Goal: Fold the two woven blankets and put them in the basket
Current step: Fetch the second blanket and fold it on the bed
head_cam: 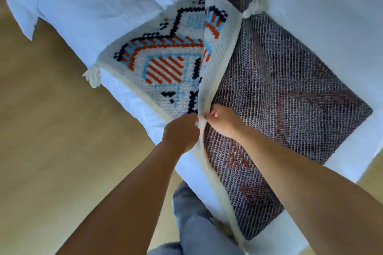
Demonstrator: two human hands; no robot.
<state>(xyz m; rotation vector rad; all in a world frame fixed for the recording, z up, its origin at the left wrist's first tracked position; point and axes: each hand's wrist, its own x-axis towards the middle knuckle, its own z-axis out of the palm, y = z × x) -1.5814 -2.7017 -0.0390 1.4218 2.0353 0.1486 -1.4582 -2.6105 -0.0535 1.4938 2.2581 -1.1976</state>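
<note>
Your left hand (181, 132) and right hand (222, 123) both pinch the woven blanket (163, 62)'s cream edge, arms outstretched over the white bed (87, 6); wooden floor (51, 130) lies left.

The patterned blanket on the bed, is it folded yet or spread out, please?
Mid-fold: both hands, left and right, pinch the patterned blanket's cream edge, lifting one part, its grey underside showing.
</note>
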